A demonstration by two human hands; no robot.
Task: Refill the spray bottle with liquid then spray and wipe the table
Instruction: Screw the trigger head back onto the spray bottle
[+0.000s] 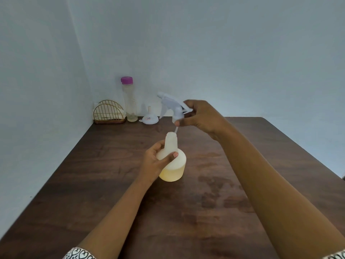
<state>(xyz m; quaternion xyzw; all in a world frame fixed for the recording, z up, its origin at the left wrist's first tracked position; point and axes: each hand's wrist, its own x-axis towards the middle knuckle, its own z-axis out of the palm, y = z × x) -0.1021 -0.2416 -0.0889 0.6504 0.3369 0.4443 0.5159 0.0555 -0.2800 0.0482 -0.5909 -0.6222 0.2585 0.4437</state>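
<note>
A translucent spray bottle (173, 165) stands upright on the dark wooden table (214, 193), holding yellowish liquid in its lower part. My left hand (154, 161) grips its shoulder just below the neck. My right hand (201, 116) holds the white trigger spray head (172, 105) lifted above the bottle. The head's thin dip tube runs down into the open neck.
Against the back wall stand a tall clear bottle with a purple cap (129, 100), a white funnel (150, 118) upside down, and a gold wire holder (108, 112) with a cloth in it. The table's right edge runs diagonally at the far right.
</note>
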